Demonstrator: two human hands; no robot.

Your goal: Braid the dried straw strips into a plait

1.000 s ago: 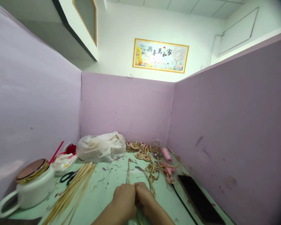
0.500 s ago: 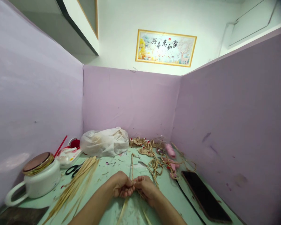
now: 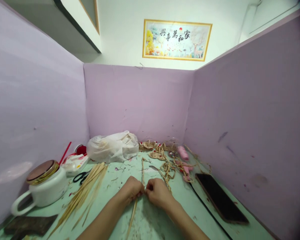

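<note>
My left hand (image 3: 133,190) is closed in a pinch on a twisted straw cord (image 3: 143,168), which runs from it away across the green table. A pale straw strand (image 3: 132,218) trails from under this hand toward me. Close by on the right, my right hand (image 3: 158,193) has its thumb and fingers pinched together near the cord's end. What lies between those fingertips is too small to make out. A bundle of loose straw strips (image 3: 87,188) lies left of my left arm. Beyond my right hand is a tangle of straw cord (image 3: 168,171).
Scissors (image 3: 80,177), a white mug (image 3: 48,190) with a lidded top and a dark flat block (image 3: 31,225) are at left. A plastic bag (image 3: 112,146) and woven straw pieces (image 3: 156,153) line the back. Pink spool (image 3: 183,153), pink glue gun (image 3: 186,169), black cable (image 3: 207,208) and phone (image 3: 221,198) sit right.
My right hand's fingers have curled in, with a small gap from my left. The strand that hung below my right hand no longer shows. The view has tilted slightly downward.
</note>
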